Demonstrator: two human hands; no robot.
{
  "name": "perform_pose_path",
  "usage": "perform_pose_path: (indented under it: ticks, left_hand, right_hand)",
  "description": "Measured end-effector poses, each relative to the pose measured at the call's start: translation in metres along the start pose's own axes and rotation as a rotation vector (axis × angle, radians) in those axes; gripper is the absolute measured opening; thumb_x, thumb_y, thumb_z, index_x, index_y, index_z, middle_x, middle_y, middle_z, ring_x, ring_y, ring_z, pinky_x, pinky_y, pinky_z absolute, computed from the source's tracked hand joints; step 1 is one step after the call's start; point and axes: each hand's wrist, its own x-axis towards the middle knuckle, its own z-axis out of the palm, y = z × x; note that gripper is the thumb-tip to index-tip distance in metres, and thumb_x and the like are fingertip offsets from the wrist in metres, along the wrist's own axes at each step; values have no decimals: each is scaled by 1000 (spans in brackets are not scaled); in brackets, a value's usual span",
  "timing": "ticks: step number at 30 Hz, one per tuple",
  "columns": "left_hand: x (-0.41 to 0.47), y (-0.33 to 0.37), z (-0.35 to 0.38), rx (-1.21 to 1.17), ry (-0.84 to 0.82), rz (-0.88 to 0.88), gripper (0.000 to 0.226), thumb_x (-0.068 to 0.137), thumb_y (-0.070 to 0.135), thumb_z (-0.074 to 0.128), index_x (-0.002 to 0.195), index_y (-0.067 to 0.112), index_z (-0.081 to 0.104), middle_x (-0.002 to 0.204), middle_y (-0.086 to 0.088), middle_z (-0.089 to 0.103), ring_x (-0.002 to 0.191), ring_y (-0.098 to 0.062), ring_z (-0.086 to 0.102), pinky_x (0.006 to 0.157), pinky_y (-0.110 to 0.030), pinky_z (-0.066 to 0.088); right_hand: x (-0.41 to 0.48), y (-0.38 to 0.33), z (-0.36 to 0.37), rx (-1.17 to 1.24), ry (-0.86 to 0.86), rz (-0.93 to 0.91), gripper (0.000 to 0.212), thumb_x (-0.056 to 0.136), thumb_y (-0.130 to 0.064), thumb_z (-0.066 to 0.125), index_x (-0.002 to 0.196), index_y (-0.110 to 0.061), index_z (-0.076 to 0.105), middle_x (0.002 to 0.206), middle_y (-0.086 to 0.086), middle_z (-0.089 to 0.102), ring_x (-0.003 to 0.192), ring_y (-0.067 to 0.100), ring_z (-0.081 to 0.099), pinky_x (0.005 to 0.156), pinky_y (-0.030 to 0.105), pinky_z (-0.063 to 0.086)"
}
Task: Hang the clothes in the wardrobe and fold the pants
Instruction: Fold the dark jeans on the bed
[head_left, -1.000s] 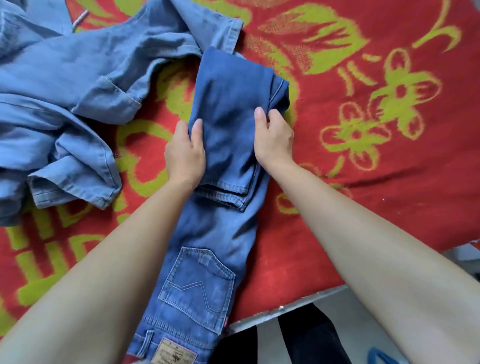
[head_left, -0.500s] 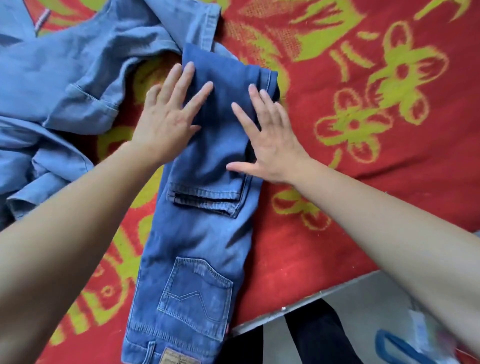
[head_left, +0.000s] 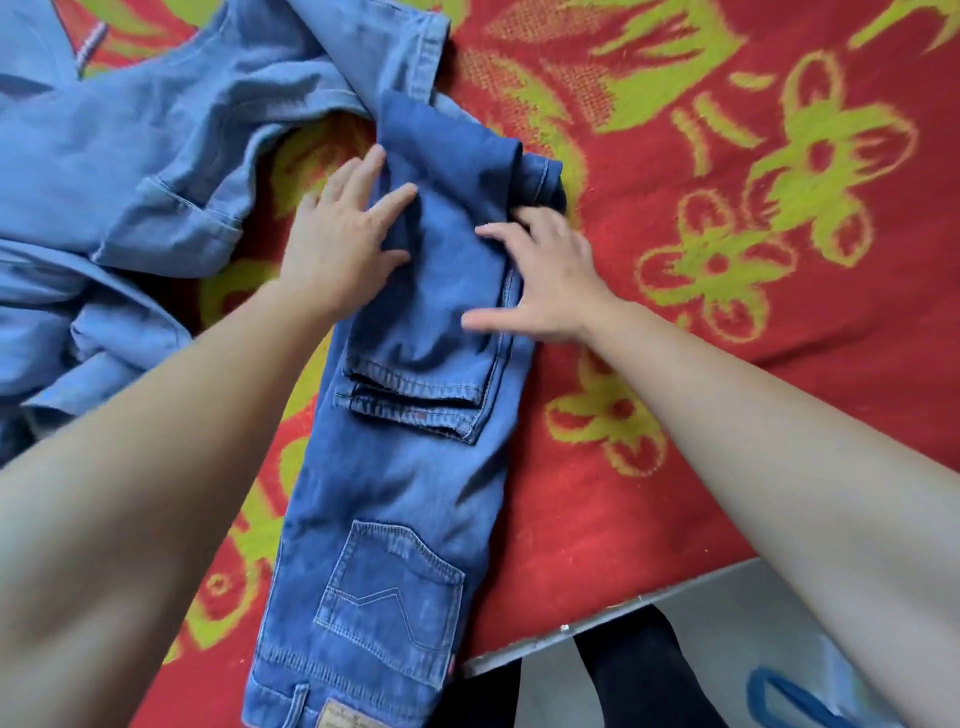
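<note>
A bed (head_left: 597, 545) fills the view, covered by a red blanket (head_left: 727, 364) patterned with yellow-green flowers; its pale edge runs along the lower right. Dark blue jeans (head_left: 395, 493) lie on the blanket, waistband nearest the viewer (back pocket facing up), legs folded back over themselves. Touching their far end, crumpled lighter blue denim clothes (head_left: 130, 182) spread across the upper left.
</note>
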Motion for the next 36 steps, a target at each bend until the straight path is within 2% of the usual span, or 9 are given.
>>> perform_pose_path:
  ticks: [4,8,14,20,27,29,31,33,36]
  left_hand:
    - [-76,28,13,-156,507,-191,39,98,32,54,131,12,59,150,-25,38,135,-39,42,103,-45,38]
    - [-163,77,46,-165,159,-330,58,100,50,42,151,24,36,161,-24,14,148,-39,17,112,-60,24]
    - [-179,85,98,-78,-299,-387,69,99,55,19,147,31,-26,158,-12,-33,147,-34,-26,111,-73,4]
    - [-181,75,107,-137,-299,-372,70,98,58,16,145,33,-30,140,-5,-56,145,-35,-31,110,-74,-4]
    - [-169,69,87,-265,-409,-374,70,99,56,28,154,38,-12,155,-5,-39,145,-27,-33,112,-69,-7]
    - [-172,58,64,-521,-285,-394,58,99,42,45,153,34,25,165,-6,0,152,-22,-7,117,-58,8]
    - [-196,46,23,-1110,-6,-619,28,104,37,41,122,26,60,128,1,58,138,-21,41,107,-40,32]
    - [-249,32,-19,-1810,178,-830,58,102,59,25,120,17,61,112,-2,69,118,-22,60,99,-40,44]
    - [-340,18,-43,-2465,358,-660,93,84,84,23,134,11,52,139,-19,56,130,-38,53,106,-57,40]
  right_hand:
    - [8,-8,-29,338,448,219,95,59,-77,72,126,-14,48,121,1,44,121,22,45,107,29,34]
    - [41,-22,-39,631,273,553,129,35,-79,84,140,-16,46,137,0,55,125,14,53,109,32,42]
    - [38,-28,-29,619,297,450,50,53,-59,83,88,-25,70,95,-14,70,93,6,67,85,25,55]
    - [13,-32,-29,657,578,98,40,62,-36,84,83,-8,66,76,-11,64,67,-4,54,70,24,51]
    - [-41,-78,-41,705,522,-91,39,65,-28,84,88,-4,63,79,-2,68,74,5,60,73,32,55]
    - [-73,-104,-41,591,572,-169,37,66,-32,82,82,-15,53,72,-13,55,67,-2,49,67,23,47]
    - [-112,-135,-33,453,645,-277,38,70,-34,80,82,-16,49,70,-12,50,63,3,48,64,25,43]
    - [-153,-164,-17,367,687,-386,35,71,-32,80,83,-9,57,71,-1,60,64,19,57,64,33,46]
    - [-219,-193,25,311,591,-572,38,71,-16,78,107,-7,68,90,4,73,77,21,67,73,29,51]
